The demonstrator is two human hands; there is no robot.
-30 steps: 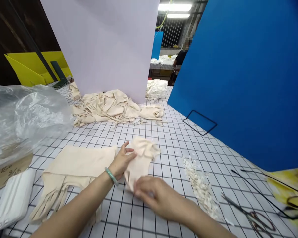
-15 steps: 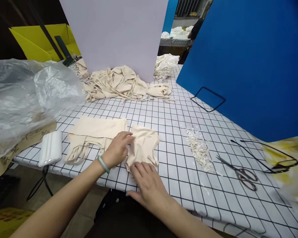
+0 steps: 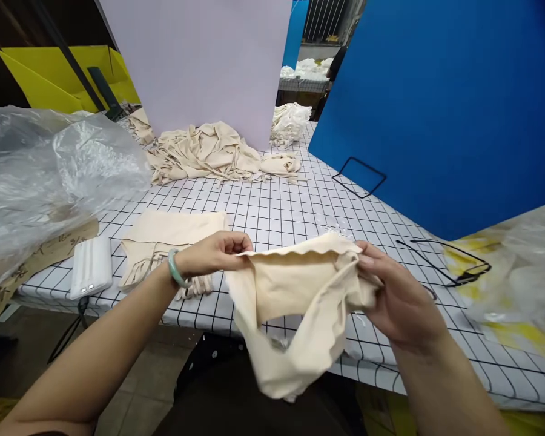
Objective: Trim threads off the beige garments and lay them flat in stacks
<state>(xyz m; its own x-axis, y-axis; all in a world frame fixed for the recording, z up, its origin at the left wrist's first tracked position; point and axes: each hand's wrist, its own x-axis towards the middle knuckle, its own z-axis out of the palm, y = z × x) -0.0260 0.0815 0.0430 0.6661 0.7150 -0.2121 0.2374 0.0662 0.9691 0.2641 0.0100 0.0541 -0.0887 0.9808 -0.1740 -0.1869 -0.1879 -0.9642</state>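
A cream cloth garment (image 3: 295, 303) hangs stretched between my two hands, over the near edge of the table. My left hand (image 3: 224, 249), with a pale green bangle on its wrist, pinches the garment's upper left corner. The upper right end is gripped by my right hand (image 3: 393, 297), where some of the cloth is bunched. The lower part droops in a loop in front of my lap, slightly blurred. Left of it, a folded cream garment (image 3: 175, 227) with loose straps lies on the table, partly behind my left wrist.
Across the checked tablecloth (image 3: 263, 209) lies a heap of cream garments (image 3: 209, 151). A white power bank (image 3: 91, 266) and clear plastic sheeting (image 3: 72, 169) are at left. Eyeglasses (image 3: 470, 275) lie at right, below a blue board (image 3: 445, 109). A pale board (image 3: 200, 66) stands behind the heap.
The cream garment has come up off the table and is spread between both hands. My right hand has moved right, now covering most of the scissors and scraps; the view has shifted slightly.
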